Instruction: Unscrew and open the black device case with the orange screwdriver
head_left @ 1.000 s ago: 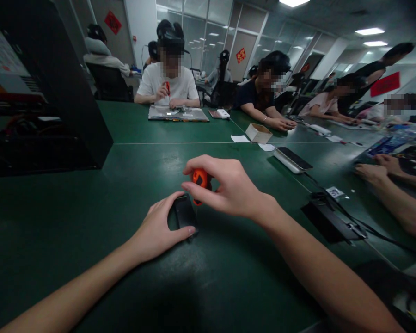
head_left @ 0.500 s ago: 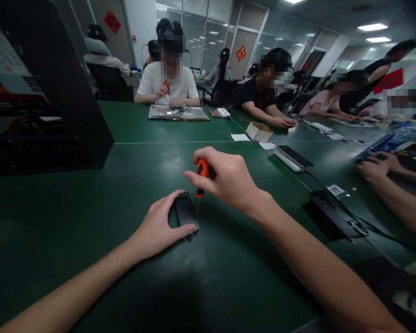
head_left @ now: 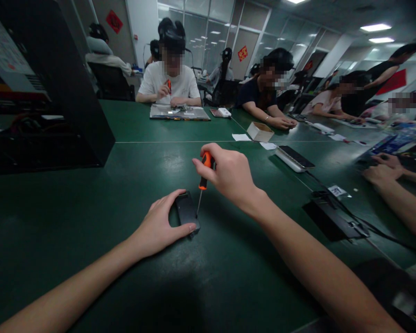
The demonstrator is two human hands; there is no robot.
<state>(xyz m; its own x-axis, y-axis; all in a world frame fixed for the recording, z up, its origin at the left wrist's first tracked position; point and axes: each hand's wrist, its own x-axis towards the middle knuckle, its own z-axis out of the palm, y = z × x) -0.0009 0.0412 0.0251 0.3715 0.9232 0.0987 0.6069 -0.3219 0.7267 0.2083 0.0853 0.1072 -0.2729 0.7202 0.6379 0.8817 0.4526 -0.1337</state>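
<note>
In the head view, the left hand (head_left: 159,226) clasps a small black casing (head_left: 187,212) against the green table (head_left: 90,240), thumb at its near end and fingertips at its far end; that span probably serves to stop it twisting or sliding. The right hand (head_left: 234,178), just beyond and to the right of that clasp, has its fingers curled around the orange-and-black handle of a screwdriver (head_left: 207,159). The shaft slants down to the casing's right edge, near the left thumb, likely so that the tip bears from above (whether it sits in a screw is too small to tell).

No brand or lettering can be made out on either held thing. Well to the right of the grip, a white label (head_left: 337,191) by a black adapter (head_left: 327,215) carries dark print, too blurred to read. Far beyond the hands, a red diamond-shaped decoration (head_left: 242,53) bears gold characters, also illegible. Left of the grip, the printed sheet (head_left: 7,41) on a black computer case (head_left: 79,92) is equally unreadable.
</note>
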